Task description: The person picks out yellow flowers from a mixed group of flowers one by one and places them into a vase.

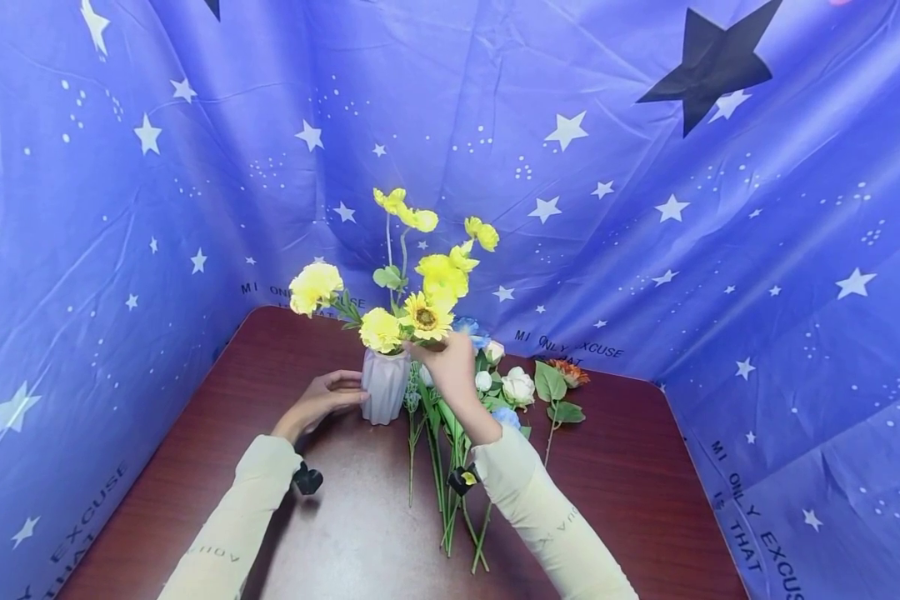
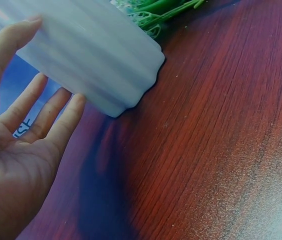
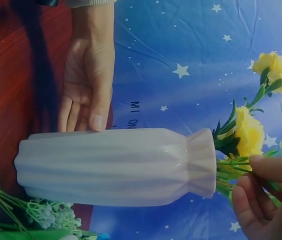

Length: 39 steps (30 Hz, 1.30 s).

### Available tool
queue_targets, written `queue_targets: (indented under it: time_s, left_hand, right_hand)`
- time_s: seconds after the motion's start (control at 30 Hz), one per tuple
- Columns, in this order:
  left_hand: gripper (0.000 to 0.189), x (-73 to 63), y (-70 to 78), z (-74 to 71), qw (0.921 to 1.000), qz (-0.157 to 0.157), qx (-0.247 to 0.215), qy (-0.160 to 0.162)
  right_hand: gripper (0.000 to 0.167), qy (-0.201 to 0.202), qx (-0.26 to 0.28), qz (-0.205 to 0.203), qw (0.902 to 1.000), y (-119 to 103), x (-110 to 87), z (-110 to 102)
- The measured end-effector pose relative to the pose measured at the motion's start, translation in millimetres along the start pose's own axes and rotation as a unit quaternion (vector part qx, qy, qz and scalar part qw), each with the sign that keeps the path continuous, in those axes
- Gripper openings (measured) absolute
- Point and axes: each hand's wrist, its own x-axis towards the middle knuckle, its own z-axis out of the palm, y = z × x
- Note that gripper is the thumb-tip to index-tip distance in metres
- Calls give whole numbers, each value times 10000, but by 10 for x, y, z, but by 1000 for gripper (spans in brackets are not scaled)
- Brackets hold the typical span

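A pale, fluted vase (image 1: 385,390) stands upright on the table, with several yellow flowers (image 1: 441,277) in and over its mouth. My left hand (image 1: 326,400) rests fingertips and thumb against the vase's left side, the fingers loosely extended in the left wrist view. At the vase mouth, my right hand (image 1: 453,367) pinches thin green flower stems (image 3: 233,162) between thumb and fingers, just above the rim. A sunflower-like yellow bloom (image 1: 427,318) appears right over that hand in the head view. The lower stem ends are hidden inside the vase.
Right of the vase lies a pile of flowers, with green stems (image 1: 450,500) toward the front, a white rose (image 1: 518,387) and blue blooms (image 1: 506,417). An orange flower (image 1: 570,372) lies farther right. Starry blue cloth (image 1: 600,250) hangs around the brown table (image 1: 630,483).
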Motion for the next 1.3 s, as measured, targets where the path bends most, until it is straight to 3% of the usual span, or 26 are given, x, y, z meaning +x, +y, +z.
queue_targets:
  time_s: [0.3, 0.63, 0.87, 1.0, 1.3]
  left_hand:
    - [61, -4, 6, 3, 10000, 45, -63, -3]
    - [61, -11, 18, 1, 10000, 87, -18, -20]
    - [60, -16, 18, 4, 9998, 128, -153, -25]
    - [60, -16, 18, 4, 9998, 128, -138, -20]
    - [61, -6, 4, 0, 9999, 96, -113, -32]
  right_hand:
    - [30, 98, -394, 153, 9991, 56, 12, 100]
    - [41, 302, -43, 192, 9993, 67, -29, 58]
    - [45, 481, 595, 113, 9970, 57, -1, 95]
    - [40, 483, 224, -15, 9986, 63, 20, 132]
    - [39, 513, -448, 174, 9975, 56, 29, 185]
